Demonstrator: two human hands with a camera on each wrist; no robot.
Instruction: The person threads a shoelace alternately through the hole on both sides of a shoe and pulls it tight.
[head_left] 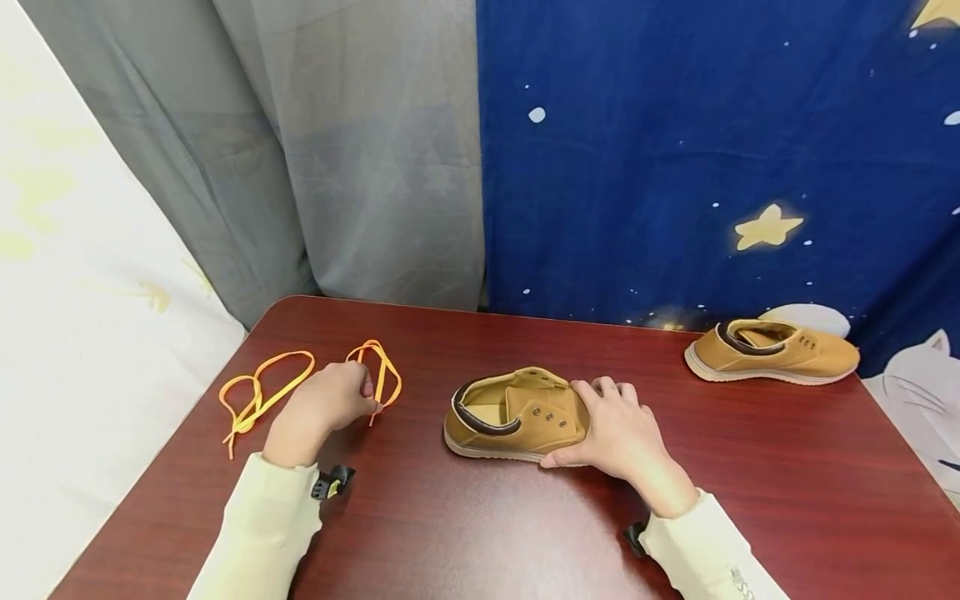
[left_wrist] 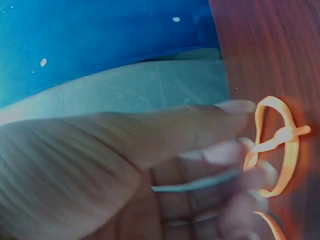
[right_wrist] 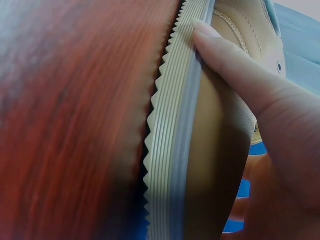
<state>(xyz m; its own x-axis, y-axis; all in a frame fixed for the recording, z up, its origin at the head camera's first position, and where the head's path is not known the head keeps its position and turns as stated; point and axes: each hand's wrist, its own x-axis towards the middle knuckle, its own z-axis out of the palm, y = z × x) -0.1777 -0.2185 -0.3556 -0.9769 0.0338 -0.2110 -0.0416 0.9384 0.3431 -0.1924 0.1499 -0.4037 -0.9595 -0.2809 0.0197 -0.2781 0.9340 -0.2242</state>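
Observation:
A tan lace-less shoe [head_left: 510, 414] lies in the middle of the dark red table [head_left: 465, 533], its opening to the left. My right hand [head_left: 592, 425] grips its toe, fingers over the top and thumb against the ribbed sole [right_wrist: 172, 125]. In the right wrist view the right hand [right_wrist: 260, 100] shows mainly as that thumb. My left hand [head_left: 366, 398] pinches an orange shoelace [head_left: 382, 367] lying looped on the table at the left. Up close, the left hand [left_wrist: 247, 127] has thumb and fingertips closed at the orange shoelace [left_wrist: 280, 145].
A second orange lace [head_left: 258, 392] lies further left near the table edge. A second tan shoe [head_left: 772, 350] sits at the back right corner. Grey and blue star-patterned curtains hang behind the table.

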